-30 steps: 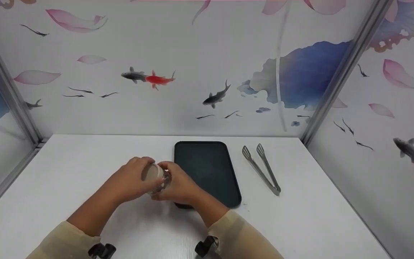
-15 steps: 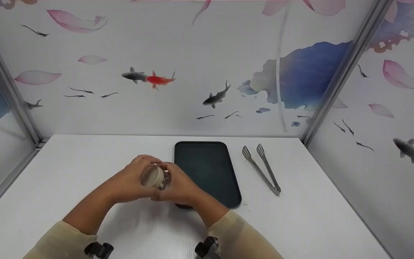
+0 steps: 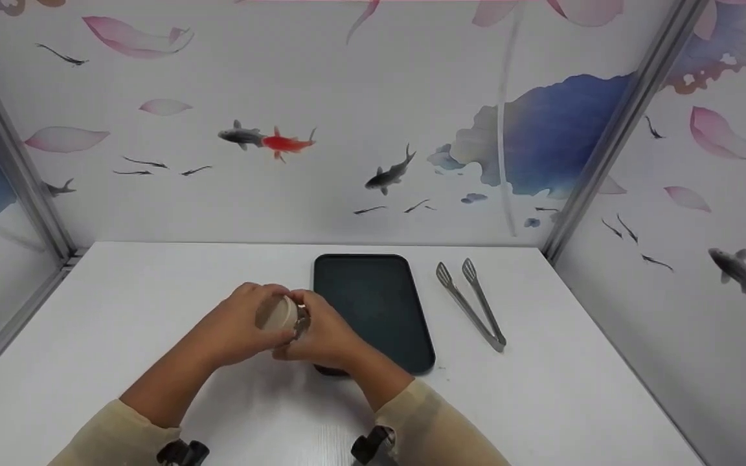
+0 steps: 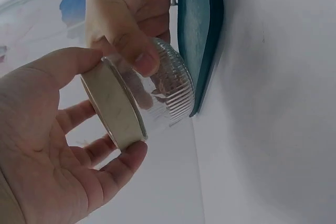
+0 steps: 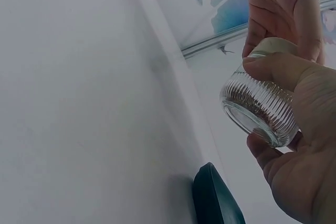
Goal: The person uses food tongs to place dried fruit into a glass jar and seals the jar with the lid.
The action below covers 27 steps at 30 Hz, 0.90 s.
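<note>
A ribbed clear glass jar (image 4: pixel 176 87) with a beige lid (image 4: pixel 115 106) is held tilted above the table between both hands. My left hand (image 3: pixel 234 330) holds the lid, thumb and fingertips spread around its rim in the left wrist view. My right hand (image 3: pixel 327 333) grips the glass body, with the thumb on one side and fingers on the other. In the right wrist view, the jar's base (image 5: pixel 247 119) faces the camera. Something brownish shows through the glass, too unclear to identify. The lid sits against the jar's mouth; whether it is loose I cannot tell.
Beside the right hand, a dark green rectangular tray (image 3: pixel 373 304) lies on the white table (image 3: pixel 153 285). Metal tongs (image 3: pixel 497 341) rest spread apart to the tray's right. Printed panels (image 3: pixel 347 77) with metal posts enclose the back and sides.
My left hand shifted slightly left and its fingers spread further round the lid, then came back near their earlier position. The right hand stays almost still on the jar.
</note>
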Each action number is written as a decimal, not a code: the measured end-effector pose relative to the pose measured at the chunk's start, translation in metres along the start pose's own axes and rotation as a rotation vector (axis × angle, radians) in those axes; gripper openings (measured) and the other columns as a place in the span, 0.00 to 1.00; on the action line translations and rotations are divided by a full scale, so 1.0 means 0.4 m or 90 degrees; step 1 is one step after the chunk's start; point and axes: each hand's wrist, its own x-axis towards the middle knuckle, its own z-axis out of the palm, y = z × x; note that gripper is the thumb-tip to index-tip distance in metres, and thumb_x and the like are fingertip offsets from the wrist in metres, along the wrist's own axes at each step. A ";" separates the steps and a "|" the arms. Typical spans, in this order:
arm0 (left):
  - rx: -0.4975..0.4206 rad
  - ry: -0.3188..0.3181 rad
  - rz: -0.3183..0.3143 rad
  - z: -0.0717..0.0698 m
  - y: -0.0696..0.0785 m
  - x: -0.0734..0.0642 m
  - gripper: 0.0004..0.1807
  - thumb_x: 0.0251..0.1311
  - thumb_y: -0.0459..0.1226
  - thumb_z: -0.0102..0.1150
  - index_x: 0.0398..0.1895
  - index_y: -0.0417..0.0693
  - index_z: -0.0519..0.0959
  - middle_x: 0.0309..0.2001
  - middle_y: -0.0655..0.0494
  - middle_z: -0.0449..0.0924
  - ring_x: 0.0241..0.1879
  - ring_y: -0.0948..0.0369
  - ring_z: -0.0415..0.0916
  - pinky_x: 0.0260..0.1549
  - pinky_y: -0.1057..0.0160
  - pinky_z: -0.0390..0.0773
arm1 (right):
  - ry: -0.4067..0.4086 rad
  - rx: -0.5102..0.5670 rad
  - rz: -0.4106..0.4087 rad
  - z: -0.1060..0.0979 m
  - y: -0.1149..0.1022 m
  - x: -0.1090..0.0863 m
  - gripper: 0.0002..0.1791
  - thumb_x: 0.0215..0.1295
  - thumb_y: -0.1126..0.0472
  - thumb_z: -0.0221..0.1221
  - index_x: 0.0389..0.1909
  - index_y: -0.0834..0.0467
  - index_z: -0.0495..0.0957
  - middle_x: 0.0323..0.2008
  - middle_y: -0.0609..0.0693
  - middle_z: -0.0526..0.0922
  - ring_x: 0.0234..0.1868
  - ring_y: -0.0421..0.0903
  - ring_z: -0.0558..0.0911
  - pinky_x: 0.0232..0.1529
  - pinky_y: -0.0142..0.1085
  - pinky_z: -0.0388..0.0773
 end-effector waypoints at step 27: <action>-0.087 -0.032 0.011 -0.008 -0.043 0.005 0.52 0.60 0.64 0.71 0.83 0.58 0.61 0.80 0.46 0.63 0.67 0.46 0.74 0.54 0.45 0.83 | -0.028 0.045 -0.013 -0.010 0.009 0.000 0.50 0.49 0.46 0.84 0.73 0.35 0.69 0.63 0.34 0.77 0.58 0.37 0.79 0.64 0.44 0.81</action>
